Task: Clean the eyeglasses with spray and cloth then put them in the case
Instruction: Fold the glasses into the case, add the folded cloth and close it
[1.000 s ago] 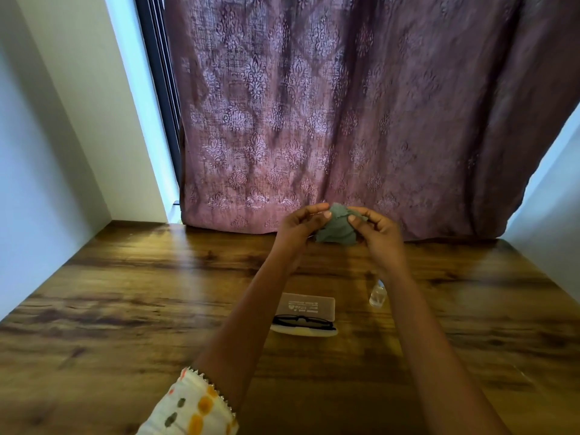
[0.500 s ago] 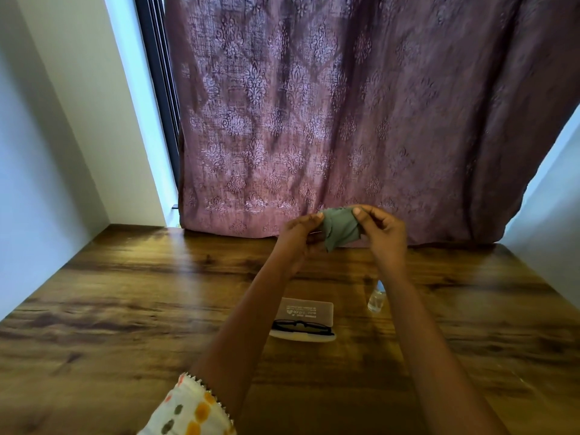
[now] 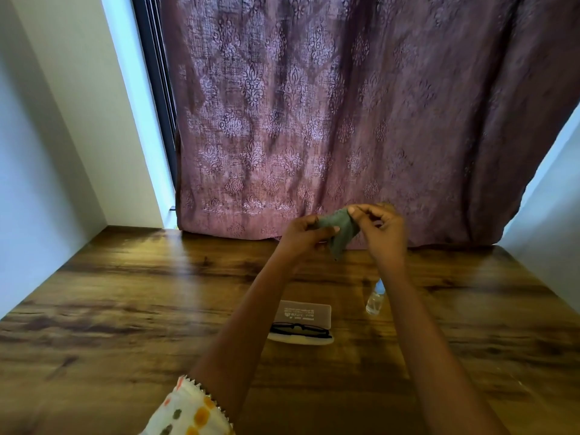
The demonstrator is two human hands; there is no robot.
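Far left, wall: pale and plain, meeting the left edge of the bench.
bench: dark wood grain; it carries the case and the spray bottle.
window frame: dark upright strip between the wall and the curtain.
sleeve: white with orange and green dots, on the left forearm at the bottom of the view.
curtain: mauve and patterned, hanging along the far edge of the bench.
eyeglasses: black-framed, lying in the near half of the open case.
case: pale, open, flat on the bench, with its printed lid on the far side.
left hand: raised over the far part of the bench; its fingers are curled, pinching the left side of the cloth.
cloth: grey-green and crumpled, held in the air between both hands, one corner hanging down.
spray bottle: small, clear and upright, just right of the case and partly hidden by the right forearm.
right hand: level with the left; thumb and forefinger pinch the cloth's upper right edge, and the other fingers are curled.
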